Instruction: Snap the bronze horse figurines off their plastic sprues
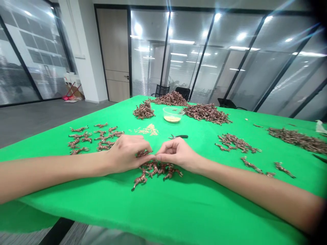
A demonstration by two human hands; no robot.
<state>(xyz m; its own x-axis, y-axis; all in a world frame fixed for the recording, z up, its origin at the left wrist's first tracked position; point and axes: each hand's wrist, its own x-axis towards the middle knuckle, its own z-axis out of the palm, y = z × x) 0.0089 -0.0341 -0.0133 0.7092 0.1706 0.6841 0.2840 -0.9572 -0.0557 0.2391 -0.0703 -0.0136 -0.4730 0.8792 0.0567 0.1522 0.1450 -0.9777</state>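
My left hand (130,152) is closed around a small brown animal figurine (141,153), which is partly hidden by its fingers. Opposite it, my right hand (178,153) pinches thumb and forefinger together at the left fingertips; whatever lies in that pinch is too small to make out. Just below both hands, a cluster of glossy brown four-legged figurines (154,169) lies on the green cloth (163,207). Beyond the hands are small pliers with dark handles (182,136) and a loose scatter of tiny gold-coloured pieces (150,129).
A clear plastic bowl (173,115) holds more tiny gold pieces. Large heaps of figurines (206,113) lie at the back. Spaced-out figurines (103,136) are at left, and further piles (237,142) at right. A black chair (161,90) stands behind the table.
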